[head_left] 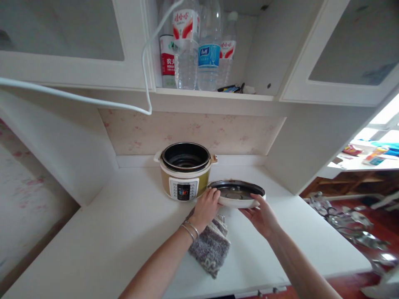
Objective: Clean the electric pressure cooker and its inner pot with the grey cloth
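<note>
A round pressure cooker lid (237, 202), white outside with its dark inner side facing up, is between my two hands just right of the cooker. My left hand (206, 204) grips the lid's left edge, fingers curled over the rim. At the right edge, my right hand (259, 212) has its thumb on the rim and its fingers underneath. The electric pressure cooker (166, 182) stands uncovered against the back, its black inner pot (186, 157) showing. A grey folded cloth (210, 247) lies below the lid, partly hidden by my left hand and wrist.
The cooker stands on a white countertop (124, 241). Overhead, an open cabinet shelf (215, 94) holds several plastic bottles (187, 54). A white cable (102, 103) hangs across the upper left. Shiny clutter (349, 224) lies on the red floor at right.
</note>
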`<act>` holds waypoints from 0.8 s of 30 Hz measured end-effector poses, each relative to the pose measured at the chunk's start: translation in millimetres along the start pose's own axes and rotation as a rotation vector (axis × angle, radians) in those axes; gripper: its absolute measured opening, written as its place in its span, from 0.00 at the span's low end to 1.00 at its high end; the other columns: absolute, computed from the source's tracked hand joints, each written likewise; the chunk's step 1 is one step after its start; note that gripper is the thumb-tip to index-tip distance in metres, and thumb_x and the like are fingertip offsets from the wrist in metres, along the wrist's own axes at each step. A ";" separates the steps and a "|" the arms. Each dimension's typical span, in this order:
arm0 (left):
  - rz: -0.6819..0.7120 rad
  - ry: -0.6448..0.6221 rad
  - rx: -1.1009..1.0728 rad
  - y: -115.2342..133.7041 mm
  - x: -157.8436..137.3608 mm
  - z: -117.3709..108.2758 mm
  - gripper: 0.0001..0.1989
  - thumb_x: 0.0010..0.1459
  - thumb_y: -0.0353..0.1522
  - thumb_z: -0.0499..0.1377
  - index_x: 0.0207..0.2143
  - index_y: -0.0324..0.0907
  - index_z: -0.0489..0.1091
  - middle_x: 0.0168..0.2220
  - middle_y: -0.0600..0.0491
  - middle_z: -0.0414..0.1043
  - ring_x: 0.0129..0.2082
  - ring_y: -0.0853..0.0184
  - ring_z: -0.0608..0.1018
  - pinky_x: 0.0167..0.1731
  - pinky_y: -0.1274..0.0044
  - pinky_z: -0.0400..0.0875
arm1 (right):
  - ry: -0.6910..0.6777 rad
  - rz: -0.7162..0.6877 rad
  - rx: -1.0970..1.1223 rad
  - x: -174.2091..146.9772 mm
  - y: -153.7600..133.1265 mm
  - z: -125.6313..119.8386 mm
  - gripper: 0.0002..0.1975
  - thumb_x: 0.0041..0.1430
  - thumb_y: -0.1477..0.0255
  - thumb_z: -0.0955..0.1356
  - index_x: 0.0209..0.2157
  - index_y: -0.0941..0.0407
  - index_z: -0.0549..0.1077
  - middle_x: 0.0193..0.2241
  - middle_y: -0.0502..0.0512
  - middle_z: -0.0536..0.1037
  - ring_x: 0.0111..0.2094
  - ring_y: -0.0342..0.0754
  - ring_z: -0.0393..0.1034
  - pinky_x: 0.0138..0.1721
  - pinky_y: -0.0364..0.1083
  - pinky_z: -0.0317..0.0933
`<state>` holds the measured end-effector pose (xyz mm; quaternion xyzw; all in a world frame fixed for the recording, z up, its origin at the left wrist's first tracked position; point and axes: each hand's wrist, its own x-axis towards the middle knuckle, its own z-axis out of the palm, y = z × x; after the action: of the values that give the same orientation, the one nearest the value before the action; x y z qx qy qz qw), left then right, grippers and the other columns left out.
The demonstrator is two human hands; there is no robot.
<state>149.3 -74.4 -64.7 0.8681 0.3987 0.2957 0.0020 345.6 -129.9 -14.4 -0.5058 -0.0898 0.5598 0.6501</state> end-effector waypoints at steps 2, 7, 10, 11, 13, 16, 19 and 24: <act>0.012 0.012 -0.015 -1.9 -0.2 1.8 0.20 0.59 0.32 0.60 0.53 0.41 0.61 0.54 0.47 0.67 0.60 0.58 0.65 0.58 0.68 0.64 | -0.039 -0.032 0.056 -3.7 3.1 -3.4 0.16 0.49 0.70 0.73 0.40 0.55 0.69 0.30 0.51 0.75 0.33 0.49 0.75 0.42 0.51 0.74; 0.014 0.017 -0.018 -5.0 4.7 3.7 0.17 0.62 0.32 0.56 0.52 0.39 0.61 0.51 0.46 0.69 0.60 0.58 0.65 0.58 0.69 0.64 | -0.232 -0.156 0.170 -7.7 36.6 -29.3 0.20 0.50 0.67 0.74 0.44 0.51 0.69 0.44 0.51 0.75 0.48 0.51 0.72 0.52 0.53 0.68; 0.006 -0.008 -0.037 -4.0 9.4 -0.8 0.16 0.61 0.35 0.57 0.50 0.39 0.63 0.49 0.47 0.70 0.58 0.58 0.67 0.56 0.69 0.65 | -0.113 -0.179 0.096 3.0 70.5 -46.2 0.24 0.47 0.66 0.75 0.46 0.50 0.67 0.47 0.50 0.75 0.49 0.47 0.71 0.50 0.48 0.69; -0.002 -0.017 -0.046 -2.9 10.8 -3.4 0.16 0.61 0.36 0.58 0.49 0.40 0.63 0.49 0.47 0.70 0.58 0.58 0.67 0.55 0.69 0.66 | -0.049 -0.151 0.050 8.5 80.6 -48.2 0.27 0.45 0.67 0.76 0.46 0.51 0.66 0.45 0.49 0.75 0.47 0.45 0.72 0.48 0.45 0.70; -0.023 -0.032 -0.067 0.6 13.1 -10.0 0.18 0.60 0.39 0.58 0.49 0.41 0.63 0.49 0.47 0.70 0.57 0.59 0.69 0.54 0.69 0.67 | 0.013 -0.102 -0.008 20.4 95.5 -44.7 0.33 0.40 0.70 0.78 0.47 0.50 0.64 0.43 0.47 0.76 0.43 0.43 0.73 0.45 0.42 0.70; -0.043 -0.056 -0.103 8.6 14.5 -22.1 0.18 0.61 0.40 0.57 0.50 0.42 0.62 0.50 0.47 0.70 0.55 0.60 0.70 0.52 0.69 0.68 | -0.125 -0.133 0.009 35.5 103.9 -26.4 0.32 0.39 0.69 0.78 0.46 0.50 0.64 0.40 0.45 0.76 0.42 0.43 0.74 0.46 0.43 0.69; -0.046 -0.066 -0.116 16.6 12.5 -34.4 0.17 0.61 0.40 0.57 0.49 0.43 0.63 0.48 0.48 0.71 0.55 0.59 0.70 0.51 0.69 0.69 | -0.236 -0.199 0.018 42.5 106.6 -10.1 0.23 0.41 0.67 0.77 0.39 0.52 0.68 0.38 0.46 0.77 0.42 0.46 0.74 0.45 0.46 0.70; -0.069 -0.041 -0.224 17.7 3.6 -47.6 0.18 0.61 0.39 0.58 0.52 0.43 0.62 0.51 0.48 0.70 0.55 0.60 0.71 0.54 0.69 0.67 | -0.080 -0.398 0.074 40.8 110.3 -9.0 0.22 0.42 0.69 0.75 0.38 0.48 0.65 0.33 0.41 0.75 0.38 0.44 0.74 0.40 0.46 0.71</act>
<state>138.9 -95.0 -19.3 0.8540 0.3929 0.3204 0.1172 296.1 -116.8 -120.6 -0.4311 -0.1932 0.4427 0.7621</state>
